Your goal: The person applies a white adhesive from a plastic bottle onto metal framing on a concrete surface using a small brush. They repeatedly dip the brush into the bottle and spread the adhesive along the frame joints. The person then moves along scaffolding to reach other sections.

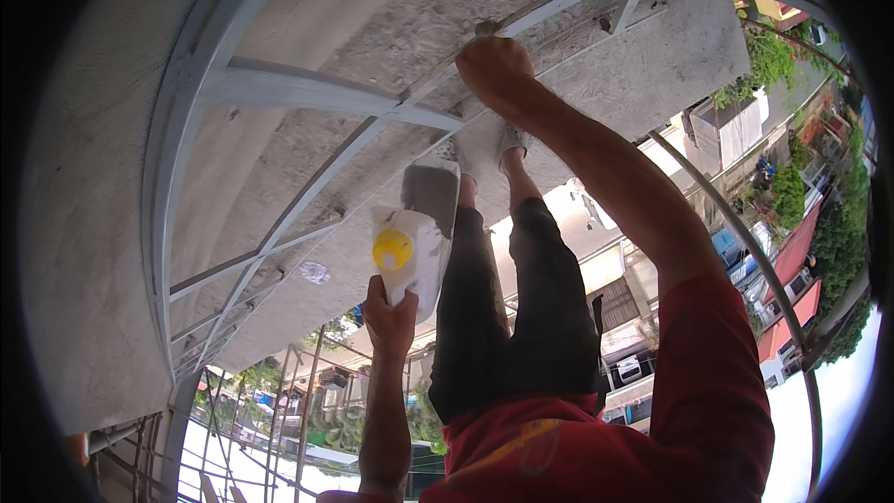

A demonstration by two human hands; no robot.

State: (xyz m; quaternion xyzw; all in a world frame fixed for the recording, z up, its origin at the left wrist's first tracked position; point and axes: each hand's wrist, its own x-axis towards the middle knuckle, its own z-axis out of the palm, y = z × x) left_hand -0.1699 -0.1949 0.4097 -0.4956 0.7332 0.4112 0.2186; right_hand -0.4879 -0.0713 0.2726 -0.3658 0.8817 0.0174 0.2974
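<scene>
My left hand is closed on a cut-open white plastic jug with a yellow cap. Grey shows in the upper part of the jug, perhaps paint. Farther up, my right hand makes a fist at a long bar of the grey metal railing. A small dull tan-grey piece sticks out beyond the fist, against the bar. The rest of it is hidden in the hand, so its kind cannot be made out.
My feet stand on a concrete ledge beside the railing. A curved pole runs along the right. Thin upright poles stand at the lower left. Beyond the ledge are a street, roofs and trees well below.
</scene>
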